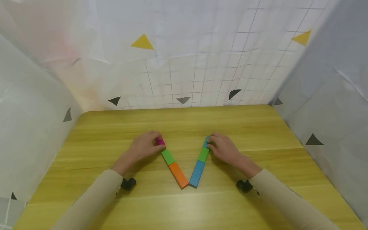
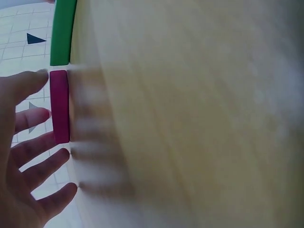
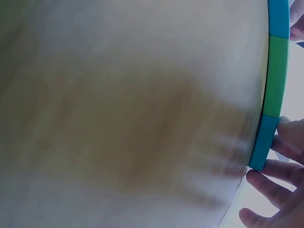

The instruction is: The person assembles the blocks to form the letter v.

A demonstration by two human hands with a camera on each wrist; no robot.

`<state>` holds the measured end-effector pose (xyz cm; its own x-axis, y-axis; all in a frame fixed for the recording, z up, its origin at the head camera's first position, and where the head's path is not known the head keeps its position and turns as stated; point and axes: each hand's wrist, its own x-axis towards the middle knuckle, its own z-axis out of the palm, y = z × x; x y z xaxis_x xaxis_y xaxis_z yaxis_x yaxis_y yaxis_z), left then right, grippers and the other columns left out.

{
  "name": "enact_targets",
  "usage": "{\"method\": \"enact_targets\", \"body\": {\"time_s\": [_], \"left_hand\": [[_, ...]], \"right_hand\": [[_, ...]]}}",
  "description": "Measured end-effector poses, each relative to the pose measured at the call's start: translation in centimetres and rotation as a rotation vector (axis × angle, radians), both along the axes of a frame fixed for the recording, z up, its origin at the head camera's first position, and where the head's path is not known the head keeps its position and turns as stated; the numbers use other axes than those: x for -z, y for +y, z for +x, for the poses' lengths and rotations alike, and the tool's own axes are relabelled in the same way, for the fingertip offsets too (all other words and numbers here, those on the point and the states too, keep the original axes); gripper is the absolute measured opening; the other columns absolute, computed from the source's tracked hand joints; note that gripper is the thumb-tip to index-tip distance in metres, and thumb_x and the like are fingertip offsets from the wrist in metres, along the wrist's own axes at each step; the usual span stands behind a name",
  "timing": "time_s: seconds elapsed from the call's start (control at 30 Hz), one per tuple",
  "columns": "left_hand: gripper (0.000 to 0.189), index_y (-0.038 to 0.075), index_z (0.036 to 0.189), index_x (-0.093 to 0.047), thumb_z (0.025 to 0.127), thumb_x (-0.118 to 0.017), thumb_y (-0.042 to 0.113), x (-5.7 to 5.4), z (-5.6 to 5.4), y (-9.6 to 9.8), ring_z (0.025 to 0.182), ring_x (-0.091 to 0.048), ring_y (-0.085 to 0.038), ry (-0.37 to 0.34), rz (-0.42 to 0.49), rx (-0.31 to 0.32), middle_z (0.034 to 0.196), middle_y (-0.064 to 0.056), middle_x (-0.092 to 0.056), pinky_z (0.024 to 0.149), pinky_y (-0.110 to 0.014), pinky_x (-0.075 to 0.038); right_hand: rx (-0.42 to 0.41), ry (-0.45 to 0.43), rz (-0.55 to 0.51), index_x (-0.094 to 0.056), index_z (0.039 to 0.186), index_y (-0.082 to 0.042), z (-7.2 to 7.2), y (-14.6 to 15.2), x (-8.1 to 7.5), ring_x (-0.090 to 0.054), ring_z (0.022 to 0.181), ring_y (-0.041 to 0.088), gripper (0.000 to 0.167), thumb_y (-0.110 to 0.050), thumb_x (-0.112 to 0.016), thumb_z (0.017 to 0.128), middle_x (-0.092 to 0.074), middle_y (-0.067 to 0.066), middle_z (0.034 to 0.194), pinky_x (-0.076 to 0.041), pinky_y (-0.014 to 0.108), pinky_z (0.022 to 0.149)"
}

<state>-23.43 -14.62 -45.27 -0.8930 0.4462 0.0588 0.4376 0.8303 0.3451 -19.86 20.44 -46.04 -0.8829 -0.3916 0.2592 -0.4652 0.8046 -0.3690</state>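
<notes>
My left hand (image 1: pixel 143 146) pinches a magenta block (image 2: pixel 60 107) between thumb and fingers, at the far end of a left-hand row. A narrow gap separates it from a green block (image 1: pixel 168 157) in the left wrist view. An orange block (image 1: pixel 179 175) follows, nearer to me. My right hand (image 1: pixel 225 149) grips a short blue block (image 3: pixel 264 143) at the far end of the other row. That block meets a second green block (image 3: pixel 276 76), and a longer blue block (image 1: pixel 197 174) continues towards me. Together the rows make a V, their near corners meeting.
The wooden table (image 1: pixel 187 210) carries both rows flat on its top. White sheeting (image 1: pixel 184 70) with grid lines and yellow and dark triangles stands behind it, and further sheets flank both sides. Black wrist cameras (image 1: pixel 128 184) sit at both sleeves.
</notes>
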Motion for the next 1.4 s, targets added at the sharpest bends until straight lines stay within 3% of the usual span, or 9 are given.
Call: {"method": "enact_targets", "body": {"time_s": [0.4,0.67,1.4], "left_hand": [[0.017,0.027,0.098,-0.063,0.092,-0.067,0.043,0.2,0.2,0.4,0.087,-0.058,-0.014,0.0,0.013,-0.019,0.099,0.008,-0.065,0.08,-0.034,-0.052],[0.024,0.029,0.095,-0.063,0.09,-0.066,0.052,0.5,0.7,0.4,0.086,-0.058,-0.011,0.009,-0.004,-0.026,0.097,0.009,-0.064,0.076,-0.031,-0.052],[0.022,0.028,0.092,-0.063,0.091,-0.067,0.049,0.0,1.4,0.5,0.083,-0.054,-0.012,0.027,0.061,-0.012,0.101,0.006,-0.06,0.071,-0.028,-0.049]], "right_hand": [[0.01,-0.005,0.0,-0.072,0.098,-0.006,0.2,-0.1,0.1,-0.064,0.088,0.018,0.011,-0.014,-0.072,0.09,-0.066,0.002,0.095,-0.056,0.037,0.079],[0.013,-0.019,-0.007,-0.071,0.099,-0.007,0.3,-0.1,0.3,-0.065,0.089,0.018,0.011,-0.014,-0.071,0.091,-0.066,0.002,0.097,-0.056,0.037,0.081],[0.006,0.025,-0.01,-0.071,0.097,-0.005,0.1,-0.2,0.1,-0.066,0.088,0.019,0.008,-0.011,-0.071,0.091,-0.067,0.004,0.096,-0.056,0.036,0.079]]}}
